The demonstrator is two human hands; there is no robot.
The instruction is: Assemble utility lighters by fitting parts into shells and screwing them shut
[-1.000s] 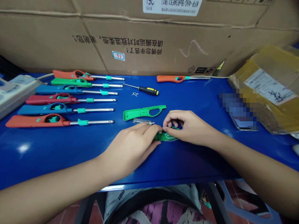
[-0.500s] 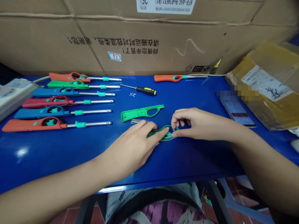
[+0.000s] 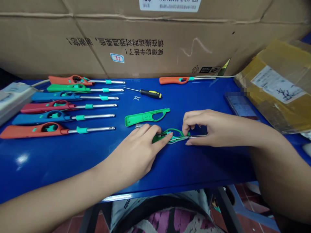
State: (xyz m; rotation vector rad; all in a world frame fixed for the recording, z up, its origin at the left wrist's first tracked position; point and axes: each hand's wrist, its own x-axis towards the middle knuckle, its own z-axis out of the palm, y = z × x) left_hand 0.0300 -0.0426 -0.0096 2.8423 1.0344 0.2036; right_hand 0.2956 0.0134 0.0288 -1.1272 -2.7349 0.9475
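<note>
An opened green stick lighter [image 3: 178,132] lies on the blue table, its inner parts and a thin wire exposed. My left hand [image 3: 143,145] is closed on its handle, thumb pressed near the turquoise trigger. With thumb and fingers, my right hand [image 3: 201,127] pinches the front end, where the metal tube [image 3: 198,136] runs under my palm. Just behind lies the loose green half-shell [image 3: 147,117], hollow side up. A silvery piece [image 3: 139,125] shows partly behind my left hand.
Several stick lighters, such as the front orange one [image 3: 34,130], lie in rows at left. A screwdriver [image 3: 152,94], small screws [image 3: 136,98] and another orange lighter [image 3: 173,80] lie farther back. A phone [image 3: 240,105] and taped carton [image 3: 274,87] stand right; a large cardboard box [image 3: 145,29] rises behind.
My right hand has shifted slightly right along the lighter's front, and the metal tube now shows beneath it. My left hand stays on the handle. The view has shifted slightly.
</note>
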